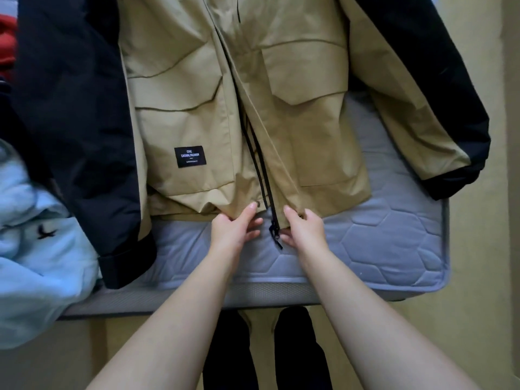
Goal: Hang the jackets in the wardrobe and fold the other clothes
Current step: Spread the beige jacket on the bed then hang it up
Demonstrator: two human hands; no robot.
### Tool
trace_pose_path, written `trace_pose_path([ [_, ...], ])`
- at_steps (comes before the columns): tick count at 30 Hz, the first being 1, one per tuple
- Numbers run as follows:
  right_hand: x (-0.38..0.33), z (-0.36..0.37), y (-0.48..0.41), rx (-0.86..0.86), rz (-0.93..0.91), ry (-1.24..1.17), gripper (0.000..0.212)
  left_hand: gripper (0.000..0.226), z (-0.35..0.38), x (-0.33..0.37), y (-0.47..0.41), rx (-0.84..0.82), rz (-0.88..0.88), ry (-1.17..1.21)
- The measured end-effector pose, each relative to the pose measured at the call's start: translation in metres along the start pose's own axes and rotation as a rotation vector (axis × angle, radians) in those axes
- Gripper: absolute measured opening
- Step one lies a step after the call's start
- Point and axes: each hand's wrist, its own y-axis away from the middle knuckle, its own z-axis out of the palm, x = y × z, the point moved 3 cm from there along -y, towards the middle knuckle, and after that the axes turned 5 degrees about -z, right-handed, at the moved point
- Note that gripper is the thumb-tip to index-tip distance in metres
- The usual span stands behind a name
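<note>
Tan jacket point(197, 122) lies front-up on the mattress point(380, 235) at twelve o'clock. Our left hand point(235, 230) and right hand point(305, 230) each pinch its hem beside the zipper point(267, 178). We judge zipping is in hand; next, its ends need aligning.

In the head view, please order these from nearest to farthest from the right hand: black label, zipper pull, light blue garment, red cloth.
From the right hand:
1. zipper pull, just beside it.
2. black label, on the jacket front, left.
3. light blue garment, far left.
4. red cloth, top left corner.
</note>
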Motion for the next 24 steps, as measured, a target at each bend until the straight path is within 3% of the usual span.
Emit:
trace_pose_path([
  [2,0.000,-0.006,0.006,-0.038,0.033,-0.192,0.012,0.016,0.008,0.001,-0.003,0.044,-0.032,-0.021],
  [5,-0.005,-0.015,0.015,-0.125,0.020,-0.226,0.008,0.017,0.015,0.007,-0.005,0.104,-0.031,-0.051],
  [11,-0.033,-0.028,0.045,-0.271,0.035,-0.517,0.011,0.007,0.006,0.021,0.030,0.010,0.054,0.029],
  [17,-0.057,-0.033,0.072,-0.270,0.076,-0.750,0.010,0.007,0.004,0.039,0.066,-0.092,0.171,0.137],
  [24,-0.071,-0.031,0.086,-0.230,0.064,-0.786,0.009,0.009,0.009,0.054,0.083,-0.060,0.294,0.168],
])
